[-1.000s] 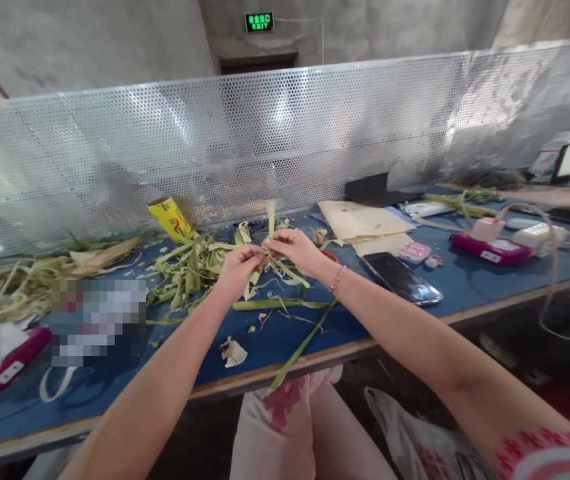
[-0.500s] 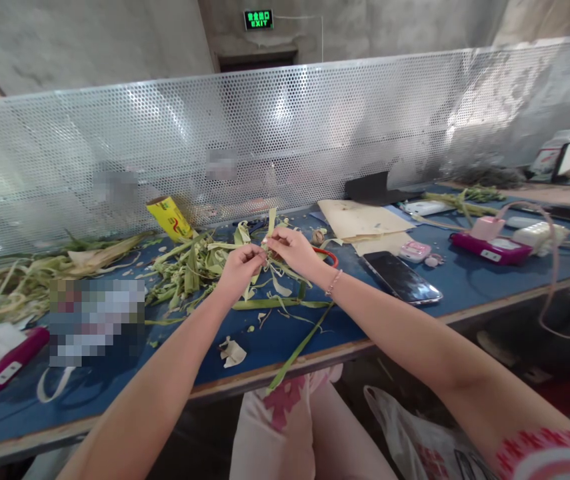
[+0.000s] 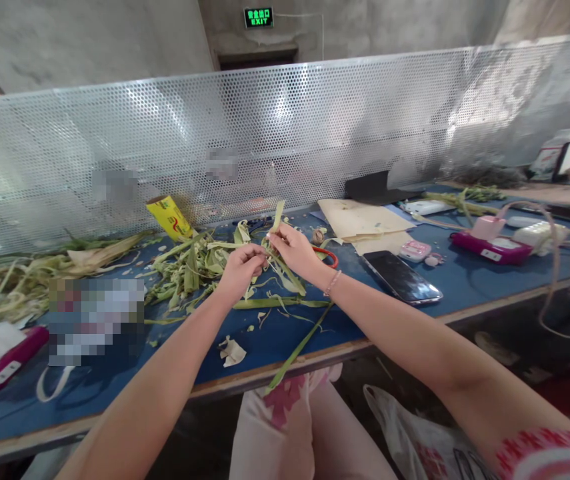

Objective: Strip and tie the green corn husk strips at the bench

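Hands Pinching Green Leaf Strips Over a Blue Table

Leaf material was seen from the far left of the blue table (image 3: 405, 313) to its middle. At the left end, a heap of long pale husks (image 3: 29, 273) was laid along the perforated metal screen (image 3: 285, 140), and a magenta device (image 3: 7, 363) was placed near the front edge. Further right, a yellow packet (image 3: 171, 217) was leaned against the screen, and a loose pile of green leaf scraps (image 3: 187, 267) was spread just beside it.

The left hand (image 3: 239, 268) was held above the table, next to this pile. Its fingers were curled closed, and the end of the leaf strips (image 3: 285, 267) was pinched between thumb and fingertips. The right hand (image 3: 292, 248) was held just beside it, almost touching. Its fingers were also closed, and the same bundle of strips was gripped, with one strip standing up above the fingers and others hanging down to the table. A thin bracelet (image 3: 332, 283) was worn on the right wrist. One long green blade (image 3: 297, 350) was laid across the front edge of the table, under the hands.

To the right, sheets of brown paper (image 3: 359, 223) were laid near the screen, and a dark phone (image 3: 402, 277) was placed near them. A pink device (image 3: 489, 243) was seen well apart, further right.
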A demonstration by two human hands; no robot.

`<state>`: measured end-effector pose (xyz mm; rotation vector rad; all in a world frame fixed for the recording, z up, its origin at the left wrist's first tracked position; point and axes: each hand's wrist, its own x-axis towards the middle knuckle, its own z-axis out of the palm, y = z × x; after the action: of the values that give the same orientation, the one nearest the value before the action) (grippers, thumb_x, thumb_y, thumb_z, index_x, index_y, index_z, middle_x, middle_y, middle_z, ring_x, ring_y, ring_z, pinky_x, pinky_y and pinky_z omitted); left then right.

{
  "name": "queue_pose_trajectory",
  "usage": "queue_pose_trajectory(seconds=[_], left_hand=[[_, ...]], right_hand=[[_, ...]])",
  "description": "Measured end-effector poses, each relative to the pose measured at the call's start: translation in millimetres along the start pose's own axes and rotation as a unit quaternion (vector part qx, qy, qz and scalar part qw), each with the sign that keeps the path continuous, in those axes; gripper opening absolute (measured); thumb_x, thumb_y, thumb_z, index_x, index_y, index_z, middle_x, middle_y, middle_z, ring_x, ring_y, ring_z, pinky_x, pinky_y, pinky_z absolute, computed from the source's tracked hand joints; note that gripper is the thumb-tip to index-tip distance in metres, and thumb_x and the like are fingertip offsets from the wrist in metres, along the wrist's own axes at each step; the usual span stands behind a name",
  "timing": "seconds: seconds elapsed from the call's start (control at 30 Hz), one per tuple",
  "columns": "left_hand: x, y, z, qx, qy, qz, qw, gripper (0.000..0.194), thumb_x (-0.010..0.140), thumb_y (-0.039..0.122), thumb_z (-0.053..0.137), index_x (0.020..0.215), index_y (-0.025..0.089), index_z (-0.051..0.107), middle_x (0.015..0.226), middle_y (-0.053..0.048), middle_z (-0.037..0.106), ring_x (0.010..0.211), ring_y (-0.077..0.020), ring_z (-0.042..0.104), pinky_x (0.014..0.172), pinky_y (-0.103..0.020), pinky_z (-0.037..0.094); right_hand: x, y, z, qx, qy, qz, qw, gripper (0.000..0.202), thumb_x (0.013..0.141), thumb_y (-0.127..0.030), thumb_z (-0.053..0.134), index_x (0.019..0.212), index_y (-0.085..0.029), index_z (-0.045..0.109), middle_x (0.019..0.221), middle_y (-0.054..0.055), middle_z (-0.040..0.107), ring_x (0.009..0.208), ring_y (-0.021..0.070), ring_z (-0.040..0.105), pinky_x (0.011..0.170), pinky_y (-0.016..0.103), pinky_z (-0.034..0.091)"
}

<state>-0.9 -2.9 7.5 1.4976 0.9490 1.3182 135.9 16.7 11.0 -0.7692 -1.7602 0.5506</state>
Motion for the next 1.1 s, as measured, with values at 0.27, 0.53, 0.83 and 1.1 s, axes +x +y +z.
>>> queue_pose_trajectory(seconds=[0.27,0.53,0.83,1.1], left_hand=[[0,-1,-3.0,0.047,-0.017,0.027,0.998,0.011,0.065,0.025,0.057,0.068,0.015,0.054,0.052,0.003,0.051,0.042,-0.0041,0.037,0.044,-0.020,0.027],[-6,5,10.5,0.186,0.034,0.052,0.980,0.021,0.076,0.034,0.049,0.064,0.017,0.047,0.049,0.004,0.048,0.045,-0.0084,0.045,0.050,-0.022,0.036],[-5,-1,17.2,0.054,0.082,0.040,0.994,0.032,0.075,0.043,0.051,0.058,0.017,0.043,0.043,0.006,0.037,0.039,-0.0053,0.033,0.040,-0.019,0.025],[-4,1,13.0,-0.041,0.078,0.046,0.995,0.024,0.074,0.037,0.054,0.065,0.017,0.044,0.049,0.006,0.041,0.040,-0.0037,0.037,0.040,-0.017,0.027]], right_hand=[[-1,5,-1,-0.092,-0.027,-0.047,0.994,0.016,0.084,-0.031,0.035,0.072,-0.021,0.038,0.053,-0.005,0.039,0.049,0.0103,0.040,0.054,0.022,0.029],[-4,6,6,-0.108,-0.056,-0.061,0.991,0.015,0.084,-0.026,0.032,0.072,-0.021,0.039,0.059,-0.002,0.045,0.055,0.0128,0.044,0.057,0.023,0.032],[-9,1,12,-0.093,-0.042,-0.048,0.994,0.011,0.083,-0.026,0.035,0.084,-0.022,0.045,0.057,-0.003,0.046,0.052,0.0126,0.045,0.055,0.024,0.032],[-2,2,7,0.112,-0.017,0.048,0.992,0.016,0.082,-0.036,0.039,0.085,-0.021,0.044,0.062,-0.004,0.048,0.050,0.0085,0.043,0.049,0.022,0.036]])
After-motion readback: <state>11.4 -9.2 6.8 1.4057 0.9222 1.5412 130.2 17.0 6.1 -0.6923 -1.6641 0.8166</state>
